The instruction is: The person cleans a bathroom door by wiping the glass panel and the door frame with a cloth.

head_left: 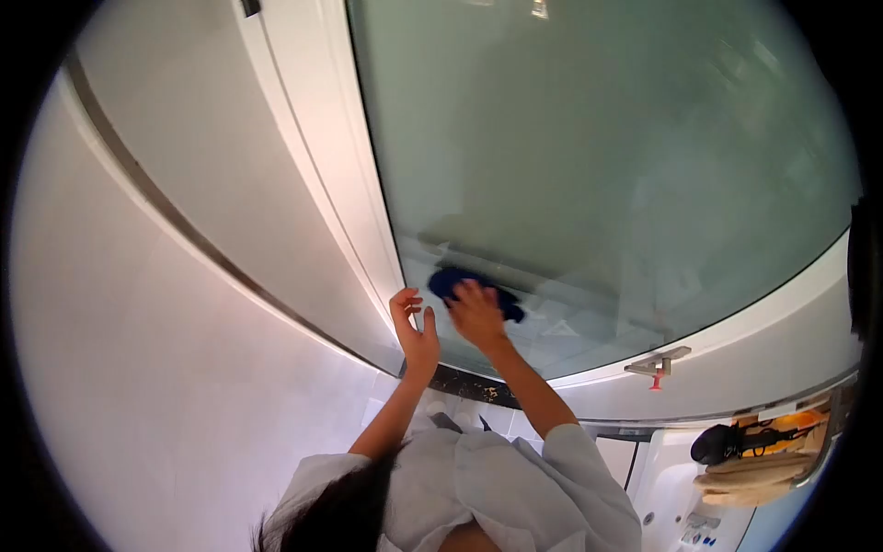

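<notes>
Right hand (478, 317) is holding cloth (447, 279) against glass (552, 138); left hand (419, 348) hanging open, empty. Can't tell how much is done.

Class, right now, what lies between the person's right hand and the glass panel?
A dark blue cloth lies between the right hand and the glass panel, as the head view shows.

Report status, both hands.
Right hand: pressing dark blue cloth to glass pane. Left hand: empty, raised near white frame. Nothing visible blocking cloth.
</notes>
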`<state>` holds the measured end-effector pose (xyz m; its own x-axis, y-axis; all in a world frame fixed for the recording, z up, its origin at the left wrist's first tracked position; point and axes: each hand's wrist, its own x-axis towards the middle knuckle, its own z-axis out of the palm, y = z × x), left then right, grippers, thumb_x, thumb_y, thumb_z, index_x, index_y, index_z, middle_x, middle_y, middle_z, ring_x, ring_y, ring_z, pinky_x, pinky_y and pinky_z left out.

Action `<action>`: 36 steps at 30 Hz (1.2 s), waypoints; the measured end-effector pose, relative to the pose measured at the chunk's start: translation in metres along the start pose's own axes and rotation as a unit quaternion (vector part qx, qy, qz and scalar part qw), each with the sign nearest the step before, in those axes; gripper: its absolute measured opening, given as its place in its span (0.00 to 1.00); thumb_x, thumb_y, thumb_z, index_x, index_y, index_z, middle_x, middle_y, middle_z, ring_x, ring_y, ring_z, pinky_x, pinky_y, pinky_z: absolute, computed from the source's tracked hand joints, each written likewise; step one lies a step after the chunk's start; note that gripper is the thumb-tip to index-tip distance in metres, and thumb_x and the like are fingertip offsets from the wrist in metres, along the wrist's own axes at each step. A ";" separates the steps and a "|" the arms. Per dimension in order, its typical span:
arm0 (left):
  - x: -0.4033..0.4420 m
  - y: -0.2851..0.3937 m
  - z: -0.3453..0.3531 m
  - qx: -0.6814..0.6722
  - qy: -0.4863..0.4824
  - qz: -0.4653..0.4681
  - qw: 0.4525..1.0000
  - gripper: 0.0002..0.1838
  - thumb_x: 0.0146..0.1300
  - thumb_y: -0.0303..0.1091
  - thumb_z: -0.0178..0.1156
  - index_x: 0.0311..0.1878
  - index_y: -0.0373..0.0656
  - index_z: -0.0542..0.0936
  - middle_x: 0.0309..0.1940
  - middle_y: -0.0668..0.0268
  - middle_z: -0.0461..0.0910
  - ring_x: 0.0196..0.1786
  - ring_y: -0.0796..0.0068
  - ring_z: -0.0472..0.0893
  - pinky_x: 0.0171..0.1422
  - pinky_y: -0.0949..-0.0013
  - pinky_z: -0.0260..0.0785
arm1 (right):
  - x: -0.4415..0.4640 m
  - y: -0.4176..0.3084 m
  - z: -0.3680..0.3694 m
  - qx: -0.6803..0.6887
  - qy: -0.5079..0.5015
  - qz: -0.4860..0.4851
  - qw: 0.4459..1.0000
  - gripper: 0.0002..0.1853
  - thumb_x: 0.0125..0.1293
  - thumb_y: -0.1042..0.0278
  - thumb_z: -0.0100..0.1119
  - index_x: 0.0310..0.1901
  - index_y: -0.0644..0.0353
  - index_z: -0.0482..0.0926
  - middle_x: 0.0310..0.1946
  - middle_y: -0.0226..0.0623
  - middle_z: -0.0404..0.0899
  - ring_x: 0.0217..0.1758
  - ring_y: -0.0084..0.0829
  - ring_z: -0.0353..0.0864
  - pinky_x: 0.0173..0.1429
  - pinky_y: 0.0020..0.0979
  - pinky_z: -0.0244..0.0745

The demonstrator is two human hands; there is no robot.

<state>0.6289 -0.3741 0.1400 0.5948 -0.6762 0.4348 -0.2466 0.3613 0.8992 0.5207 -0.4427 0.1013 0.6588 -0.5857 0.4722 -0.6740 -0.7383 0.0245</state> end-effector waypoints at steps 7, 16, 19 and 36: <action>0.005 -0.014 -0.024 0.124 -0.006 -0.002 0.992 0.33 0.48 0.16 0.53 0.61 0.42 0.61 0.61 0.59 0.60 0.61 0.63 0.64 0.59 0.64 0.60 | 0.008 -0.003 -0.008 -0.010 0.042 0.031 0.999 0.20 0.52 0.62 0.58 0.49 0.47 0.76 0.52 0.33 0.68 0.63 0.38 0.59 0.58 0.51 0.53; -0.006 -0.031 -0.031 0.128 0.004 -0.047 0.991 0.38 0.47 0.14 0.53 0.65 0.41 0.57 0.63 0.59 0.58 0.62 0.61 0.63 0.59 0.61 0.61 | 0.090 -0.052 0.034 0.167 0.103 -0.042 0.980 0.22 0.59 0.73 0.46 0.57 0.48 0.71 0.58 0.31 0.66 0.65 0.33 0.59 0.65 0.45 0.53; -0.003 -0.041 -0.038 0.127 -0.051 -0.042 0.990 0.37 0.47 0.14 0.53 0.64 0.41 0.57 0.62 0.59 0.60 0.61 0.62 0.64 0.58 0.62 0.61 | 0.064 -0.025 0.049 0.152 0.005 -0.059 0.987 0.25 0.55 0.76 0.47 0.58 0.52 0.69 0.61 0.31 0.63 0.68 0.33 0.56 0.66 0.44 0.52; 0.024 -0.024 -0.101 -0.003 -0.204 -0.072 0.976 0.25 0.50 0.16 0.53 0.55 0.42 0.67 0.51 0.61 0.69 0.50 0.68 0.72 0.52 0.68 0.65 | 0.160 -0.041 -0.066 -0.063 0.098 0.102 0.988 0.26 0.51 0.68 0.55 0.56 0.44 0.71 0.54 0.41 0.65 0.67 0.48 0.52 0.64 0.62 0.45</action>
<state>0.7266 -0.3337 0.1235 0.2686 -0.9195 0.2870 -0.1779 0.2455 0.9529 0.6319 -0.4841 0.2346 0.4364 -0.6326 0.6399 -0.8303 -0.5572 0.0154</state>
